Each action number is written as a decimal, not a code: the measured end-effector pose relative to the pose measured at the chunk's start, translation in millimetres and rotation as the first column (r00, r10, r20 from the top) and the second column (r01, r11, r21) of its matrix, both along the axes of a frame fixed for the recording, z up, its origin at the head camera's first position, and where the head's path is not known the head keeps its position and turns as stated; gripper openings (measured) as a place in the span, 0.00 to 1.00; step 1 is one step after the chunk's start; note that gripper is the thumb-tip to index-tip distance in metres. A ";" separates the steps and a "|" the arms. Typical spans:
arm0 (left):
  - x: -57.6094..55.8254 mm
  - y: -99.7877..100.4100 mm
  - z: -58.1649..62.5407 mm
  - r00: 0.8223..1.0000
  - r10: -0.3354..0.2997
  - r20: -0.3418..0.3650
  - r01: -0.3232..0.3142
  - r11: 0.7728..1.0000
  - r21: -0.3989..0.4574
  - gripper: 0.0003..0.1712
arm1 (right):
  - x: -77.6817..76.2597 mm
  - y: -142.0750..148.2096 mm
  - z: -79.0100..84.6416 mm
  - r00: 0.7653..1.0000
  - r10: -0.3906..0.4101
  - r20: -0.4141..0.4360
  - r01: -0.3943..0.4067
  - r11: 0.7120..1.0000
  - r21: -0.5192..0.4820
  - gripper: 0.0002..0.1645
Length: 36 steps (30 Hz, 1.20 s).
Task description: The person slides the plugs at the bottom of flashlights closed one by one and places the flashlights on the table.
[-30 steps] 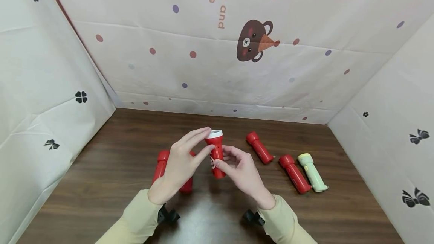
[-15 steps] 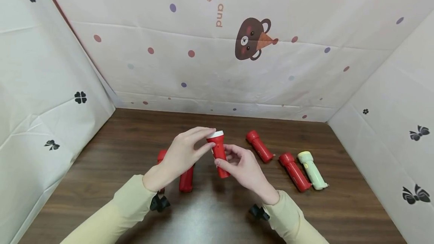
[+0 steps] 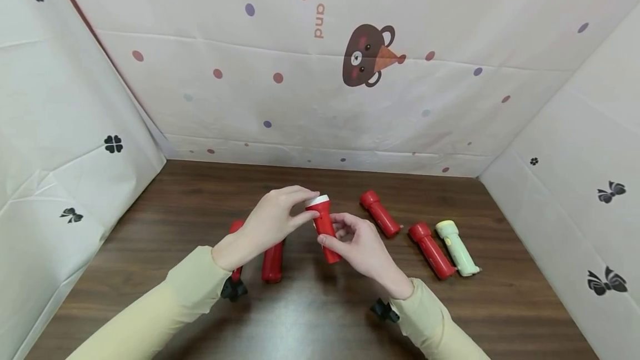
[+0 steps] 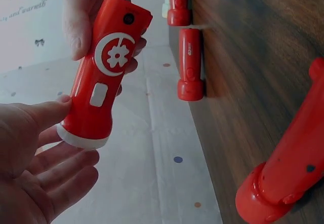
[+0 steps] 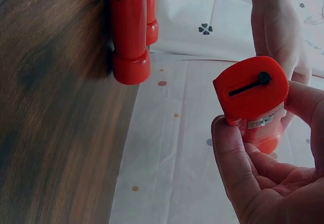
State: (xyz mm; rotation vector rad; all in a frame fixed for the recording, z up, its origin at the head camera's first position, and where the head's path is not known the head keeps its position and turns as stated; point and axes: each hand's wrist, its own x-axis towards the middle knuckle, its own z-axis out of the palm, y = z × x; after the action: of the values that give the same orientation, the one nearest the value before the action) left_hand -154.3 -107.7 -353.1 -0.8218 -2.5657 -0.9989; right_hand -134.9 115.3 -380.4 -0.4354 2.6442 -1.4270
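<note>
A red flashlight (image 3: 326,229) with a white lens rim is held above the table in the head view, its lens end up and leaning left. My right hand (image 3: 361,244) grips its lower body between thumb and fingers. At the lens end, my left hand (image 3: 265,225) pinches the head, thumb on the red side and fingers by the white rim. A white slide switch (image 4: 98,95) and a white gear-like emblem (image 4: 115,54) show in the left wrist view. The right wrist view shows the flashlight's tail end (image 5: 248,89) with a black slot and a dark round screw or pin.
Two red flashlights, one (image 3: 272,263) plainly visible and another (image 3: 236,225) partly hidden, lie behind my left arm. To the right lie two more red flashlights (image 3: 381,214) (image 3: 432,250) and a pale green flashlight (image 3: 457,249). Patterned white sheets (image 3: 300,99) enclose the wooden table (image 3: 310,315).
The held flashlight has turned about its length, hiding its emblem from the head view, and its tail has swung right. My left forearm has shifted outward to the left.
</note>
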 end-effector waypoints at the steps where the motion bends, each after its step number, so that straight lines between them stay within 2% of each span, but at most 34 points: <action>1: -1.6 0.2 0.6 1.000 -0.006 0.011 0.006 1.000 -0.009 0.27 | -0.3 0.0 -0.3 1.000 -0.006 0.003 0.006 1.000 0.006 0.26; 10: -11.1 0.7 -0.8 0.992 -0.021 0.121 0.035 0.993 -0.111 0.27 | -3.6 -2.4 -7.3 0.999 -0.040 0.018 0.039 0.997 0.059 0.25; 19: -17.9 1.0 -5.7 0.987 -0.033 0.156 0.058 0.986 -0.156 0.26 | -6.7 -3.9 -13.8 1.000 -0.017 0.008 0.016 0.995 0.100 0.25; 26: -25.7 2.2 -10.2 0.970 -0.037 0.241 0.088 0.975 -0.202 0.23 | -9.1 -7.4 -19.2 1.000 -0.021 0.016 0.018 0.989 0.147 0.25; 36: -37.7 4.3 -20.9 0.954 -0.046 0.295 0.133 0.950 -0.283 0.20 | -10.7 -13.0 -28.0 1.000 -0.022 0.020 0.017 0.973 0.231 0.25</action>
State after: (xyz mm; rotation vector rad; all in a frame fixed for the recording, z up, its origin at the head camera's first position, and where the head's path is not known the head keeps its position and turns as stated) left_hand -192.0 -103.4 -374.0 -0.9389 -3.0065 -0.8126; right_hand -145.6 102.3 -408.4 -0.3670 2.7587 -1.1015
